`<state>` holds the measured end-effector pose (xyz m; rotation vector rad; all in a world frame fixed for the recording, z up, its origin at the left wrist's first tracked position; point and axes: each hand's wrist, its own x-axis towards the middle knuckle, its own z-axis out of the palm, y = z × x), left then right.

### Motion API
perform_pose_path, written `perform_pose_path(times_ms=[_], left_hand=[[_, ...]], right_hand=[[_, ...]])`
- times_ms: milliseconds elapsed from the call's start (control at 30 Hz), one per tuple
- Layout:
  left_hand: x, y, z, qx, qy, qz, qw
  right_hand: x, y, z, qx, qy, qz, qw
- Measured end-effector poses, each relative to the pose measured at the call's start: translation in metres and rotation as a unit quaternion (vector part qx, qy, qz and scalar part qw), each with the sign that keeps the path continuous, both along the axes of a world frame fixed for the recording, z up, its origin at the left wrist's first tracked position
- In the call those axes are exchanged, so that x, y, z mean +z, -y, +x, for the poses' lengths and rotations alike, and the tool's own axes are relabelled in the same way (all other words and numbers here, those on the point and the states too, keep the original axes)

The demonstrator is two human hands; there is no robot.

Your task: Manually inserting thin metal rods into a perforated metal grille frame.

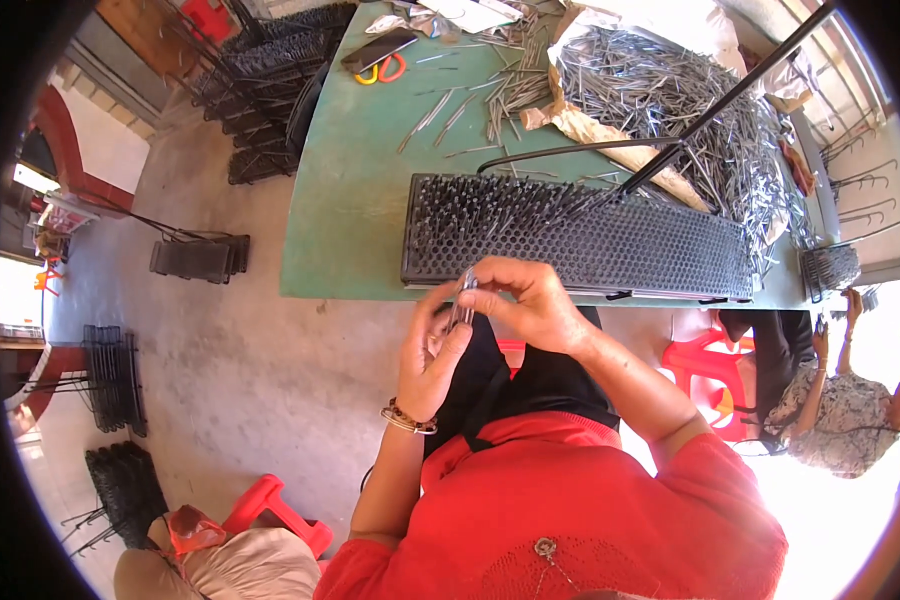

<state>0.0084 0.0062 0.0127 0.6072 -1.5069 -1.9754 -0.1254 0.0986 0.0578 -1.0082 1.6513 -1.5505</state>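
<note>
Just in front of the table edge, my left hand point(430, 355) is closed around a small bundle of thin grey metal rods point(460, 314). My right hand point(530, 300) pinches at the upper end of the same bundle, thumb and forefinger together. Beyond my hands lies a long black perforated rack point(650, 250) at the table's near edge. Thin metal rods stand upright in the holes over its left part, while the holes on the right show bare. A black bent bar rises from the rack toward the upper right.
A large heap of loose metal rods point(650, 90) lies on brown paper point(610, 150) on the green table point(345, 200). Orange-and-yellow-handled scissors point(382, 70) lie at the far left. Black racks point(202, 258) stand on the floor. A person point(845, 410) works at the right, near a red stool point(710, 375).
</note>
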Motion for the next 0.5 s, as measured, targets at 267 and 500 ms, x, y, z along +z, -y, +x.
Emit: perform_pose_path(times_ms=[267, 500], left_hand=[[-0.012, 0.008, 0.004, -0.089, 0.045, 0.149, 0.984], [-0.024, 0.011, 0.008, -0.072, 0.075, 0.187, 0.977]], right_hand=[[0.005, 0.009, -0.002, -0.106, 0.069, 0.071, 0.989], [0.004, 0.041, -0.027, -0.172, -0.163, -0.056, 0.970]])
